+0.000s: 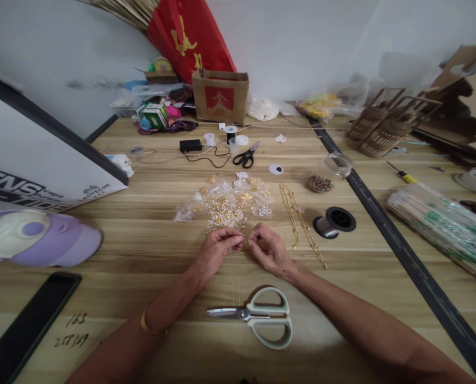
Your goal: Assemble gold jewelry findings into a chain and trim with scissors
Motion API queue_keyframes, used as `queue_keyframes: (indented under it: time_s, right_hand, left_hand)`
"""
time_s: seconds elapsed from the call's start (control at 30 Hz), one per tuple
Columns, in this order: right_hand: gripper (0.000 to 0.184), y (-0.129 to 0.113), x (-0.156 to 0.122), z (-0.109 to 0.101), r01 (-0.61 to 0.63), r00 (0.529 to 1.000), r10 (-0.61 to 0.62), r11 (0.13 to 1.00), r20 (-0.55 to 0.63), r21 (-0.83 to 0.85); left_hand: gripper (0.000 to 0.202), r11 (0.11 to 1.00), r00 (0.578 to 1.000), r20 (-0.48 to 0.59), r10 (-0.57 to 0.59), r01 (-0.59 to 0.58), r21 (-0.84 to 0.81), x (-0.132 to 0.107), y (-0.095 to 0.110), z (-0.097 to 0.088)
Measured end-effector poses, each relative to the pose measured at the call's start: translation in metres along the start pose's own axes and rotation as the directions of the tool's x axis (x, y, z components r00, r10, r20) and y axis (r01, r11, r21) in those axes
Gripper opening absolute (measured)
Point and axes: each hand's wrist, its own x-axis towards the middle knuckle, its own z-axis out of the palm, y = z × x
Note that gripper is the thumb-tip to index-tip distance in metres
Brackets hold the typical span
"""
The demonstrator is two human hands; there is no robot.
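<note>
Close together over the middle of the table, my left hand (224, 244) and my right hand (269, 248) face each other with fingers pinched. A thin gold-coloured piece (244, 238) shows between the fingertips, too small to name surely. Just beyond them lies a pile of gold and clear beads (225, 212) among small plastic bags (184, 213). Bits of gold show under my left fingers. To the right, gold beaded chains (302, 221) lie beside a spool of fine wire or line (334, 222). Nearer me rest pale-handled scissors (254, 316), partly spread.
Black scissors (246, 155), a black adapter (190, 145) and thread spools (230, 134) lie farther back. A jar with dark beads (321, 182) lies right. A phone (30, 325) and purple-white object (41, 237) are left; packaged sticks (442, 229) are right.
</note>
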Motion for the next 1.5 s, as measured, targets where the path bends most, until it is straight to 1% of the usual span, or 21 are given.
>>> queue_keyframes:
  time_s: [0.33, 0.6, 0.8, 1.03, 1.13, 1.3, 1.5]
  right_hand:
    - [0.008, -0.0003, 0.0000, 0.0005, -0.008, 1.000, 0.008, 1.000, -0.005, -0.002]
    - [0.009, 0.0006, 0.0001, 0.0007, -0.005, 1.000, 0.005, 1.000, -0.002, -0.005]
    - [0.008, -0.0002, 0.0000, 0.0006, -0.013, 1.000, 0.013, 1.000, 0.007, -0.012]
    - [0.008, -0.0014, 0.0008, 0.0005, -0.011, 1.000, 0.011, 1.000, 0.002, -0.008]
    - [0.008, -0.0004, 0.0002, 0.0007, -0.008, 1.000, 0.008, 1.000, 0.003, -0.015]
    - [0.009, 0.0009, -0.0011, 0.0011, -0.016, 1.000, 0.016, 1.000, 0.006, -0.022]
    - [0.008, 0.0014, -0.0009, 0.0010, 0.000, 1.000, 0.001, 1.000, 0.017, -0.025]
  left_hand:
    - [0.022, 1.000, 1.000, 0.011, -0.004, 0.004, -0.003, 0.0009, -0.0010, -0.0007]
    - [0.020, 0.999, 0.999, 0.034, 0.019, -0.020, 0.042, 0.0009, -0.0017, -0.0002]
    - [0.017, 0.984, 0.997, 0.037, 0.065, -0.071, 0.167, 0.0008, -0.0031, -0.0022]
    - [0.016, 0.955, 0.995, 0.027, 0.095, -0.098, 0.280, -0.0015, 0.0002, -0.0011]
    - [0.015, 0.950, 0.994, 0.032, 0.104, -0.109, 0.292, -0.0019, 0.0013, 0.0000]
    - [0.016, 0.948, 0.993, 0.009, 0.116, -0.114, 0.298, -0.0024, 0.0016, 0.0008]
    - [0.017, 0.949, 0.992, 0.015, 0.126, -0.125, 0.289, -0.0027, 0.0025, 0.0020]
